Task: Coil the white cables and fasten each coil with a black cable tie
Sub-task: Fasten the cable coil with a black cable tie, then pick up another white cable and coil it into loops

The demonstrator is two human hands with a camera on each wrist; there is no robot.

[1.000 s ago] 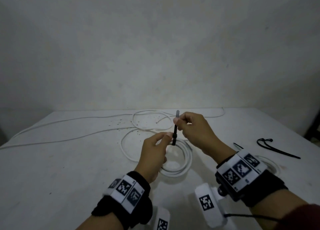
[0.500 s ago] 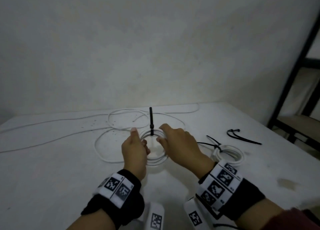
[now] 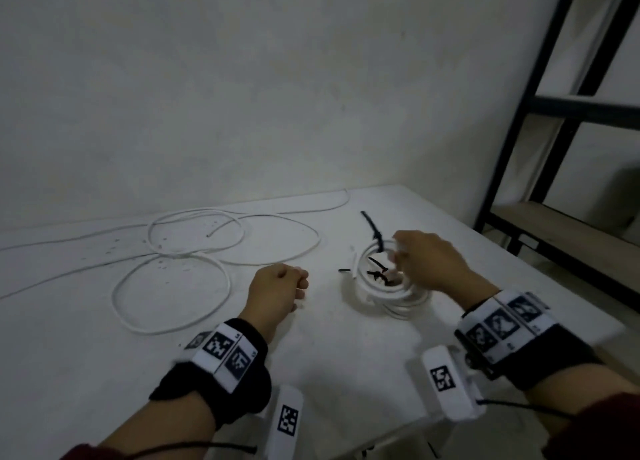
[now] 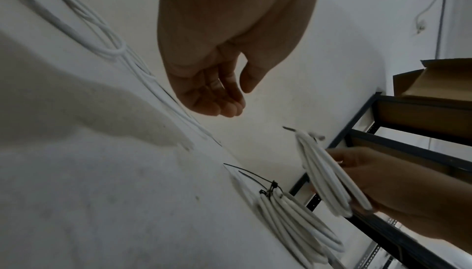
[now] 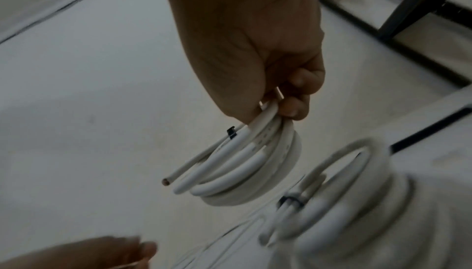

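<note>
Head view shows the right hand (image 3: 429, 262) gripping a tied coil of white round cable (image 3: 377, 252) just above a second tied white coil (image 3: 398, 297) on the white table (image 3: 329, 355), while long loose white cable (image 3: 173, 269) remains to coil. The left hand (image 3: 277, 290) hangs loosely curled, holding nothing. Only the right wrist view shows the black plastic cable tie's head (image 5: 231, 132) and the bare cable end (image 5: 166, 181).

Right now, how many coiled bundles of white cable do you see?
2: one coil held in the right hand, one tied coil lying on the table below it.
</note>
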